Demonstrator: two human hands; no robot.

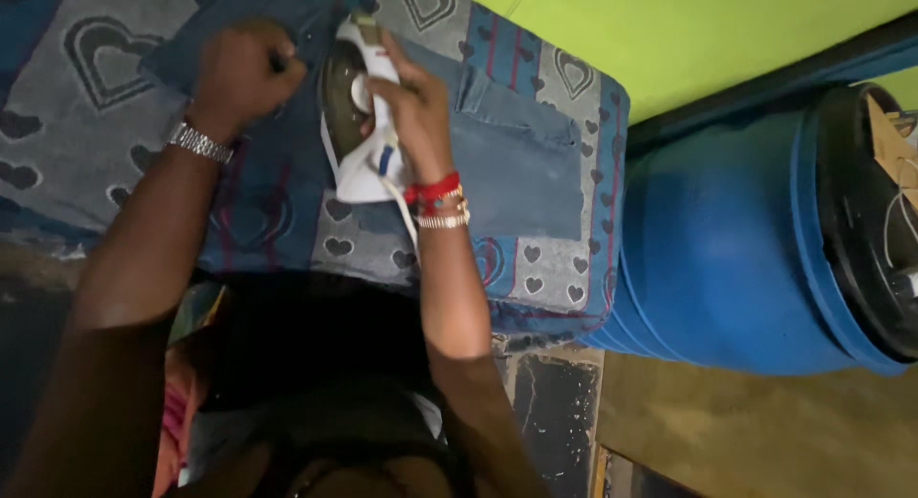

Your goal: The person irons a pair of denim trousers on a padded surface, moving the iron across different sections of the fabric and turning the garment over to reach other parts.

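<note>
Fingers (406, 73) wrapped tight round the handle of the white iron (359, 125), right hand (416, 106) closed on it; sat at twelve o'clock on the blue jeans (516, 154); looked heavy and hard, likely hot underneath, so best held by the handle only. Curled shut too, the left hand (239, 73) at eleven o'clock, pressing down on the cloth; could not tell if pinching any of it. Looked soft and floppy, those jeans, thick and easy to wrinkle; lay flat over the grey heart blanket (86, 106). Stood at three o'clock, well apart, a big blue barrel (717, 240) with a black lid (861, 221).
</note>
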